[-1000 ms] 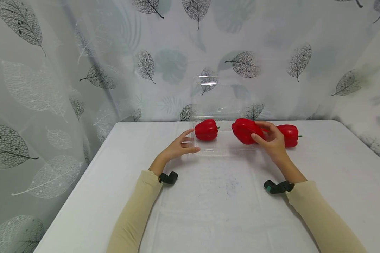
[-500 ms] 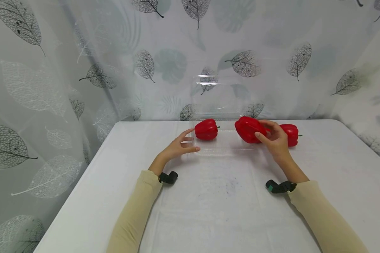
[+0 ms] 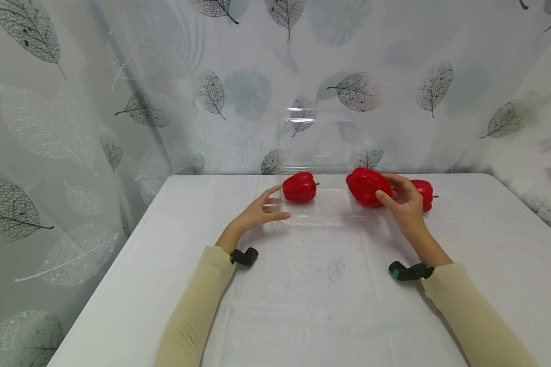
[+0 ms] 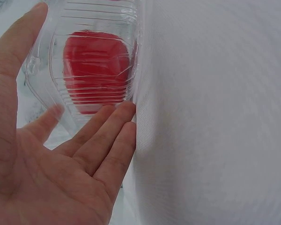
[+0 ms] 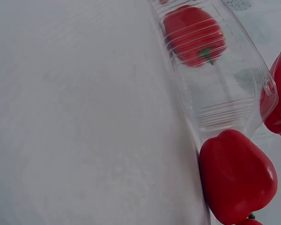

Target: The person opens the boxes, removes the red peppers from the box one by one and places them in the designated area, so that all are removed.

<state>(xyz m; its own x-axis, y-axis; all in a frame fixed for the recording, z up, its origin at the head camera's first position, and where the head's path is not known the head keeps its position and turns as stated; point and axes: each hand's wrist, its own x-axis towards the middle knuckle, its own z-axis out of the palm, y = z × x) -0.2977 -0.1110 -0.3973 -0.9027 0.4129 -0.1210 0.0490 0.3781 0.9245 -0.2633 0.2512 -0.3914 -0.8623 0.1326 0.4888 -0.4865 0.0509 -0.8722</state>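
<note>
One glossy, lobed pepper [image 3: 366,187] sits in the right grip [image 3: 406,200]

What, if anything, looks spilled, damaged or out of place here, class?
Faint bluish specks mark the white tablecloth in front of the clear plastic clamshell. Irregular on plain cloth, they look like stains; nothing else stands out.

**Red bell pepper [image 3: 299,187] inside an open clear plastic clamshell [image 3: 327,200]**

The glossy boxed pepper lies on its side at the left end of the ribbed base, green stem pointing right; the lid stands raised behind. A second red pepper [image 3: 366,186] – gripped by the right hand [image 3: 404,200] – is tilted near the base's right end. A third red pepper [image 5: 236,176] lies on the surface [image 3: 326,306] just beyond that end – stem facing away.
</note>
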